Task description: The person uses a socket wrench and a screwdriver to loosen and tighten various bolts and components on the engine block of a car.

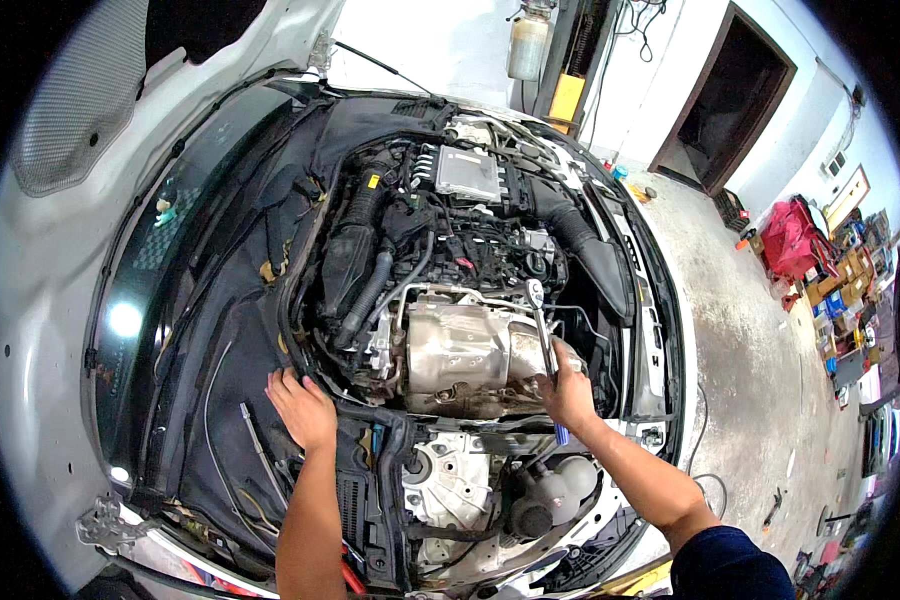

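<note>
My right hand (571, 388) is wrapped round the handle of a ratchet wrench (538, 312). Its round steel head points away from me, over the engine's right side, and a blue handle end shows below my fist. Whether the head sits on a fastener, I cannot tell. Just left of the ratchet lies a silvery metal heat shield (452, 348) over a large cylindrical part. My left hand (305, 408) holds nothing; its spread fingers rest at the black trim edge (288, 350) beside the engine bay.
A ribbed black hose (375, 285) and a silver control box (468, 174) sit farther back. Nearer me are a pale metal strut mount (448, 480) and a whitish reservoir (574, 478). The raised hood (80, 120) stands at left. Boxes and a red cover (796, 240) line the right wall.
</note>
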### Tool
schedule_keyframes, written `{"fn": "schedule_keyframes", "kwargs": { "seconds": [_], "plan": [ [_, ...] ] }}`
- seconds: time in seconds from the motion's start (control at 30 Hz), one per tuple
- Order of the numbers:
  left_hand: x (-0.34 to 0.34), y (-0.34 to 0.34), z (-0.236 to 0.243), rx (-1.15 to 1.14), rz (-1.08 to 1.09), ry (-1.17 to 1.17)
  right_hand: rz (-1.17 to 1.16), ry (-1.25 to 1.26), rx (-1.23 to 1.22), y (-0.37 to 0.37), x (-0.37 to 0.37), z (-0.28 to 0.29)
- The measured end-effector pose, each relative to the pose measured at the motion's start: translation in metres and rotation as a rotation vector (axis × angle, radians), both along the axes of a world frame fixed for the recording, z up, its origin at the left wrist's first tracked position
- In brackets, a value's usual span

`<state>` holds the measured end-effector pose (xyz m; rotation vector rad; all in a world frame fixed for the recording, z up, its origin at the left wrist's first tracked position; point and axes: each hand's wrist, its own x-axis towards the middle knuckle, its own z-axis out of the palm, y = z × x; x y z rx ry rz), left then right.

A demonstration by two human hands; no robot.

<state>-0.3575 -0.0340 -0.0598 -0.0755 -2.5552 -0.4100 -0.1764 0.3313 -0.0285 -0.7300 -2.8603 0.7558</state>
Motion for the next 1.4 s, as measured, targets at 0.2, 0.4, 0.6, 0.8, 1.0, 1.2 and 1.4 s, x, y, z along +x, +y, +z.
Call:
{"fn": "schedule_keyframes", "kwargs": {
  "seconds": [0.2,0.4,0.6,0.8,1.0,1.2,1.4],
  "plan": [
    [0.0,0.002,0.005,-0.002,-0.006,0.001,-0.1,0.122,-0.08,0.017,-0.026,-0.03],
    [-0.002,0.004,0.001,0.03,0.001,-0.014,-0.073,0.151,-0.221,0.056,-0.105,-0.019],
    [-0.001,0.002,0.005,0.044,0.033,-0.023,0.415,-0.134,0.447,0.071,-0.17,0.069],
    [-0.003,-0.001,0.0,0.071,-0.004,0.007,1.23,0.149,0.756,0.061,-0.266,0.106],
    [-0.001,0.004,-0.001,0.077,-0.01,-0.002,1.456,0.375,0.796,0.055,-0.279,0.107],
    [-0.003,-0.002,0.003,0.054,0.015,-0.016,0.167,-0.327,0.21,-0.007,-0.225,0.096],
    [-0.003,-0.003,0.001,0.078,0.036,-0.032,0.02,0.089,-0.014,-0.033,-0.23,0.071]
  ]
}}
